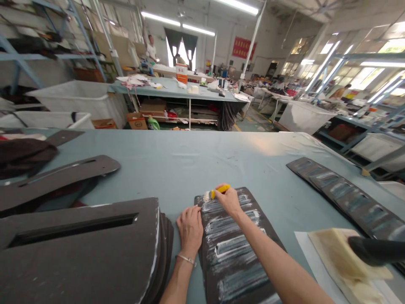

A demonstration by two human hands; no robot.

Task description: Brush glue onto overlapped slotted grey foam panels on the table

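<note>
Left hand [190,228]: open, palm down, fingers resting at the left edge of the panel; thin silver bracelet [185,259] around the wrist

Right hand [228,200]: closed, gripping a small yellow tool [220,191], its tip pressed to the panel's top left corner; perhaps a scraper, most of it hidden by the fingers

Panel: dark grey foam panel [236,249] with rectangular slots, streaked with white residue, lying flat between both hands on a pale blue-grey surface [177,160]

Left of the panel: stack of dark grey slotted foam pieces [79,249] just beside the left hand; long dark foam strips [53,181] and a crumpled dark brown cloth [22,156] beyond

Right of the panel: white-streaked dark foam strip [341,194]; cream foam block [341,261] on a white sheet [308,257], under a black handle [376,251]
</note>
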